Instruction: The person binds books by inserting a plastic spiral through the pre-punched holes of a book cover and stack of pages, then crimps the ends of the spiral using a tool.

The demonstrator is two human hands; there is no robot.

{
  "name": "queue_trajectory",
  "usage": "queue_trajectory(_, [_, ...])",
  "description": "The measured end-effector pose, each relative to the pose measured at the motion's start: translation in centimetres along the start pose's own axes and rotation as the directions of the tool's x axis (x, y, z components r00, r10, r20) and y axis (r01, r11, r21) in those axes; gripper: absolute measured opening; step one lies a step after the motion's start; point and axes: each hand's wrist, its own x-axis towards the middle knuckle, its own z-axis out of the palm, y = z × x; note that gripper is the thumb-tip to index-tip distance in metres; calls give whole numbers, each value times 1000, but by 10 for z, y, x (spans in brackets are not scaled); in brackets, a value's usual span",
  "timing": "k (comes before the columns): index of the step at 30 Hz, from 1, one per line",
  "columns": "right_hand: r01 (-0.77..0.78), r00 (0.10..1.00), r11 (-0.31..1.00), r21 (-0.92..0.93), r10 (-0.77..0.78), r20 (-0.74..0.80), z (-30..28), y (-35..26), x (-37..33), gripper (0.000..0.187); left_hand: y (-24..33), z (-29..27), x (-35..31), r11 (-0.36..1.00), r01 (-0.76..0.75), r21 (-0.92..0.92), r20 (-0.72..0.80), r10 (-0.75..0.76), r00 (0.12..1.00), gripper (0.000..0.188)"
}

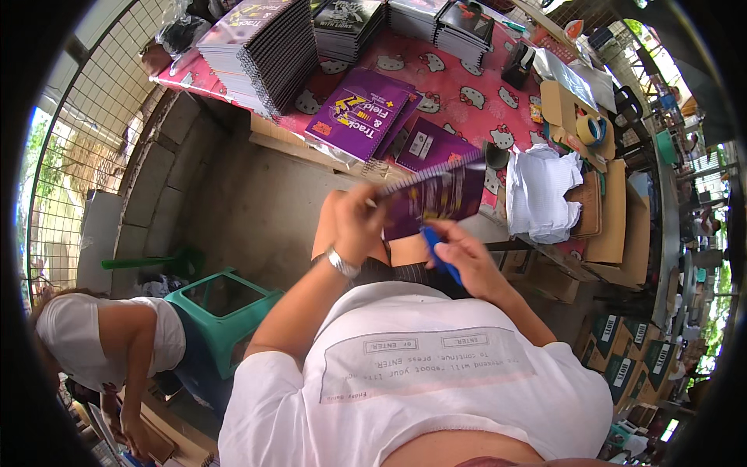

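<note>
Grip (473, 263) on tool (431, 243), tape (582, 131) in box (554, 107)

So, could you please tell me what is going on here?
The person's left hand holds a purple spiral notebook at its left side, while the right hand grips a blue tool near the notebook's lower edge; the tool's exact kind is hard to tell. More purple notebooks lie on the pink-covered table, beside a tall stack of spiral notebooks. At left, a co-worker leans forward.

Glossy purple notebook (451, 191), metal wristwatch (342, 263)
</note>
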Motion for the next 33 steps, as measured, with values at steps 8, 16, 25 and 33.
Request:
queue_trajectory(8, [-81, 656, 416, -906, -661, -363, -169, 40, 55, 44, -53, -66, 141, 974, 220, 47, -339, -192, 921, 38])
queue_trajectory(16, [-152, 621, 307, -940, -710, -332, -191, 95, 78, 35, -81, -116, -8, 612, 442, -656, 77, -528, 846, 38])
queue_trajectory(25, [37, 672, 584, -811, -615, -413, -110, 72, 126, 34, 2, -114, -76, 818, 55, -573, -189, -197, 962, 91])
queue_trajectory(33, [328, 694, 455, -828, -711, -116, -28, 15, 96, 30, 22, -89, -34, 682, -41, -730, -283, -247, 927, 55])
